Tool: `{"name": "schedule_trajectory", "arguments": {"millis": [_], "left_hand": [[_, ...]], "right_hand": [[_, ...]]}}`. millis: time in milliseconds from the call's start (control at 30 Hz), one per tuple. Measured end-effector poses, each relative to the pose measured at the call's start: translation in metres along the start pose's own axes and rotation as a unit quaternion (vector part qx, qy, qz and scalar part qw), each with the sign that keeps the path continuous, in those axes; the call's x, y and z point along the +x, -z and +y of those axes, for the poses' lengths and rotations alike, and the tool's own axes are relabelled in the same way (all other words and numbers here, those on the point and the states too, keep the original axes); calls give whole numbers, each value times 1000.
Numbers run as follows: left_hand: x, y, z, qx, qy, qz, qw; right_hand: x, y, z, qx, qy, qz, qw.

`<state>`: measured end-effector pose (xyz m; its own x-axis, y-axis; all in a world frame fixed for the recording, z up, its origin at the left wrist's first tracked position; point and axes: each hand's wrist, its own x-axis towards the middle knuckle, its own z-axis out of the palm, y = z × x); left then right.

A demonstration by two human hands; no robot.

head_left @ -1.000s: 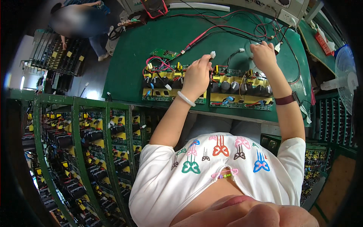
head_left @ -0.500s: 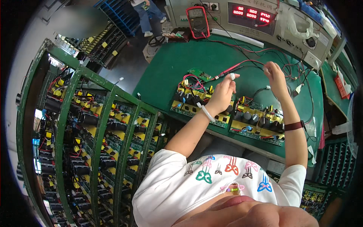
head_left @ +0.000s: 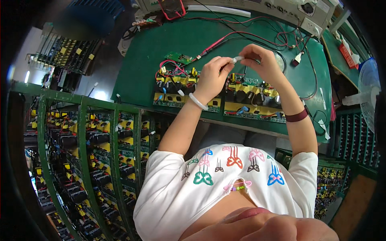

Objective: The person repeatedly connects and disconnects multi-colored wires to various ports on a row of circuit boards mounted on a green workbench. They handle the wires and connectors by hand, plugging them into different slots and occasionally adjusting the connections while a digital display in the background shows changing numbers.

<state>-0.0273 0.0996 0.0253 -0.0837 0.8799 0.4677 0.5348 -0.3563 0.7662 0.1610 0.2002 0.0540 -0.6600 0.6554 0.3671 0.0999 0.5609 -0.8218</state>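
Above the green bench, my left hand [head_left: 212, 78] pinches a small white plug connector [head_left: 236, 60] between thumb and fingertips. My right hand [head_left: 262, 63] comes in from the other side, its thumb and fingers closed on the connector's other end. Below my left hand lies a circuit board [head_left: 169, 89] with yellow and black parts and red and pink wires. A second, similar board [head_left: 257, 96] lies under my right hand. A small green circuit board [head_left: 179, 58] sits behind the first one. Fingers hide part of the connector.
A red test probe [head_left: 213, 45] lies beyond my hands, its cable running right among tangled wires [head_left: 287, 38]. At the back stands a red multimeter [head_left: 172, 9] before a grey test panel [head_left: 277, 10]. Green racks [head_left: 84, 132] full of boards stand left; a fan [head_left: 368, 92] is right.
My right hand has come down and left to meet the connector in my left hand. The view has shifted, so the bench sits further left and higher in the picture.
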Motion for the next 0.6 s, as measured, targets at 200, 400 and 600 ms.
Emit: {"name": "schedule_trajectory", "arguments": {"millis": [200,400,600], "left_hand": [[-1,1,7,47,10,-10,999],[-1,-1,10,61,-22,0,998],[-2,2,7,18,-19,-16,1000]], "right_hand": [[-6,1,1,12,29,26,999],[-10,3,0,10,47,25,999],[-15,1,-4,-3,40,24,999]]}}
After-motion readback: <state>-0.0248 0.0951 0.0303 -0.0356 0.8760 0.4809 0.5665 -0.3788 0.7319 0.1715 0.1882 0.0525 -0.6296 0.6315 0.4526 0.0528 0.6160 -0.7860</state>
